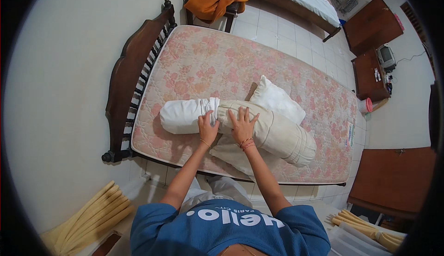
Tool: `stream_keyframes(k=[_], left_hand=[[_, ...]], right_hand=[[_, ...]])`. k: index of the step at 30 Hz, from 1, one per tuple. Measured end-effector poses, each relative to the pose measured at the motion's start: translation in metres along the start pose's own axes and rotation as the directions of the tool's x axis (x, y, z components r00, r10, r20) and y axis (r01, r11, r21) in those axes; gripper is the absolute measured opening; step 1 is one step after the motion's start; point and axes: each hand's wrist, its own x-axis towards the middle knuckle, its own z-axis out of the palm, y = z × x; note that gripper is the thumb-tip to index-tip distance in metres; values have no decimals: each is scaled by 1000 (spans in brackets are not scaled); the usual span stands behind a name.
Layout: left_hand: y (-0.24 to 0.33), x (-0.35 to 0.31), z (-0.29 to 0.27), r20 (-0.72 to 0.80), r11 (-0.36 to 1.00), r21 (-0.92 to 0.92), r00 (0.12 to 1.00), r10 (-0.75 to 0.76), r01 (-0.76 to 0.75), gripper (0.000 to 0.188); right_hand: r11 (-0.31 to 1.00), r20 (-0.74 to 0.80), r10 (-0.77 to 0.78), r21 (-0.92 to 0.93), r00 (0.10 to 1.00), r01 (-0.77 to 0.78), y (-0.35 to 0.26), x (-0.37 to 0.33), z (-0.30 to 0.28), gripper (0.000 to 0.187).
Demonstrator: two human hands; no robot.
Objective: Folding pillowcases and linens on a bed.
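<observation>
A long bolster [286,133] lies across the bed, cream over its right part. Its left part is wrapped in white cloth [182,116], bunched into folds where it meets the cream part. My left hand [208,127] has its fingers curled on those bunched folds. Pressed flat on the cream part just to the right is my right hand [243,125], fingers spread. A white pillow [277,101] rests beyond the bolster. Nearer to me, a cream pillow [231,154] is partly hidden under the bolster and my right forearm.
The bare floral mattress [199,48] sits in a dark wood bed frame with a headboard [134,66] at the left wall. Beyond are a chair with an orange cloth [208,4] and a second bed [296,1]. Wooden furniture [370,73] and a pink bin [366,104] stand at right.
</observation>
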Motion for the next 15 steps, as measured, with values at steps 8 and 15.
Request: stream_keyframes(k=[8,15], left_hand=[[-13,3,5,-10,989,146,1000,7,-5,45],[-27,36,-11,-126,982,173,991,-49,71,31]], right_hand=[[989,-4,66,133,998,-65,-15,-3,0,66],[998,-134,24,-60,991,-33,30,19,-18,39]])
